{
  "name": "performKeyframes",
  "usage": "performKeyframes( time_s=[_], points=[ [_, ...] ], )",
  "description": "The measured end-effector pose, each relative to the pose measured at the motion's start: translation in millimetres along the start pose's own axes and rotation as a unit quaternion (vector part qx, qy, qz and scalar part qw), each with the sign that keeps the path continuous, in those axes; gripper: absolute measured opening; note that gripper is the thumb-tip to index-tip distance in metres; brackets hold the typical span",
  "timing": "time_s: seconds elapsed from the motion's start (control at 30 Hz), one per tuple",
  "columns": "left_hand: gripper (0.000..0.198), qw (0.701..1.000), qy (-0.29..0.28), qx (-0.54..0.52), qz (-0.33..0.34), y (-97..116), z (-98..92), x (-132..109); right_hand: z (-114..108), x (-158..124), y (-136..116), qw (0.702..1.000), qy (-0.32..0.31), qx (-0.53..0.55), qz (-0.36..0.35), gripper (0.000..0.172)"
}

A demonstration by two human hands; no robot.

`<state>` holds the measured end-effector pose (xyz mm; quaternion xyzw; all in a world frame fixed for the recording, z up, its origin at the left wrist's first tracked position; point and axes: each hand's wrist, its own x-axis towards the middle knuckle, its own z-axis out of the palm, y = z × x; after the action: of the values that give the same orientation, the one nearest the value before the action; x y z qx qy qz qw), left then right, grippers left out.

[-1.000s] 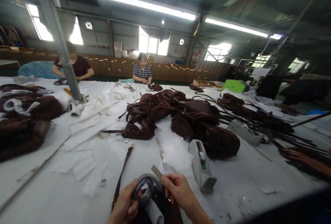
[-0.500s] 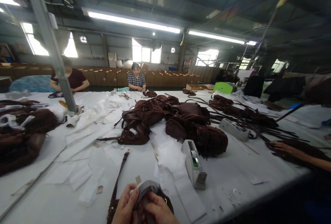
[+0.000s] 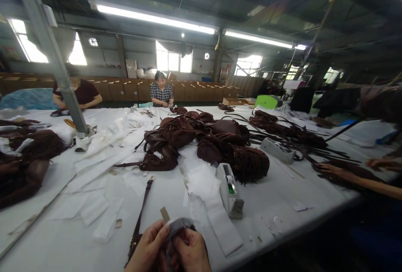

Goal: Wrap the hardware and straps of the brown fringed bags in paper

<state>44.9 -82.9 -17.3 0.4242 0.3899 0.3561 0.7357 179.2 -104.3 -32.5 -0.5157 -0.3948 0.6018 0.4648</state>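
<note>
At the bottom edge my left hand (image 3: 148, 249) and my right hand (image 3: 192, 251) are closed together on a grey wrapped piece (image 3: 179, 224) with a small strip of tape (image 3: 165, 214) sticking up from it. Under my hands lies a dark brown bag (image 3: 133, 245), mostly hidden. Its brown strap (image 3: 143, 205) runs away from me across the white table (image 3: 63, 242) and ends in a metal clasp.
A white tape dispenser (image 3: 230, 190) stands just right of centre, a second dispenser (image 3: 276, 150) farther right. A heap of brown fringed bags (image 3: 207, 140) fills the middle, more bags (image 3: 25, 163) at left. Loose white sheets (image 3: 103, 167) lie about. Two people sit across; another person's hands (image 3: 329, 169) work at right. A metal post (image 3: 50, 54) stands at left.
My hands have come together over the grey piece, which was a visible loop before. The view has tilted up and shifted right, so the table looks lower and my hands sit at the frame's edge.
</note>
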Motion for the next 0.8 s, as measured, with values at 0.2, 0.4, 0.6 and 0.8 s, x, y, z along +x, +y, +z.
performKeyframes(
  time_s=[0.2, 0.4, 0.6, 0.8],
  points=[
    [0.043, 1.000, 0.025, 0.011, 0.004, 1.9, -6.4, 9.6, -17.4, -13.8, -17.7, 0.997, -0.022, 0.056, -0.051, 0.049],
    [0.048, 0.997, -0.032, 0.063, -0.011, 19.3, -0.3, 7.2, -33.2, -22.9, -31.9, 0.994, -0.083, 0.035, -0.069, 0.053],
    [0.044, 0.975, -0.061, 0.204, 0.061, 31.6, 7.1, 7.9, -32.7, -15.6, -54.7, 0.935, 0.054, -0.241, -0.253, 0.025],
    [0.041, 0.961, -0.117, 0.233, 0.087, 45.2, 15.6, -4.0, -35.1, -16.2, -67.3, 0.948, -0.019, -0.233, -0.217, 0.021]
  ],
)
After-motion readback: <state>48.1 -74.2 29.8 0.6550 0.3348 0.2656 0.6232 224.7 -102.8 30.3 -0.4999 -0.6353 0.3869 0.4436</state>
